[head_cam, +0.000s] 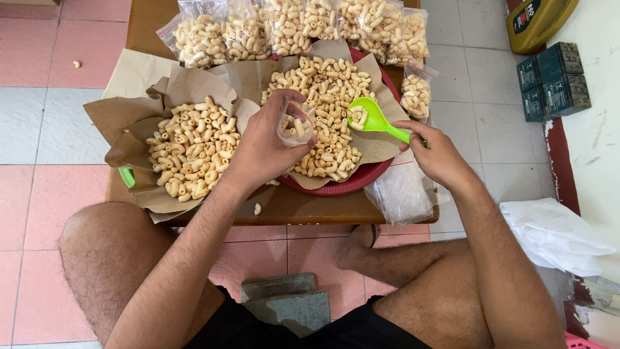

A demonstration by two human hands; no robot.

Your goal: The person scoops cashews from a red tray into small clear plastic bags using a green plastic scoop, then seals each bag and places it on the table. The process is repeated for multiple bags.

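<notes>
Left hand [261, 152] grips clear bag [295, 123] | right hand [436, 155] grips green scoop [369, 117] | filled bags [297, 26] behind

I count two hands in view: the left hand [265, 145] and the right hand [434, 154]. One small clear bag [296, 123] and one green scoop [371, 119] are in use. Two heaps of macaroni puffs lie on brown paper, one left [190, 155] and one on the red tray [352, 184]. Filled bags [284, 26] number about seven (overlap hinders my count). Two stray puffs [77, 64] lie loose. One stack of empty bags [402, 190].
</notes>
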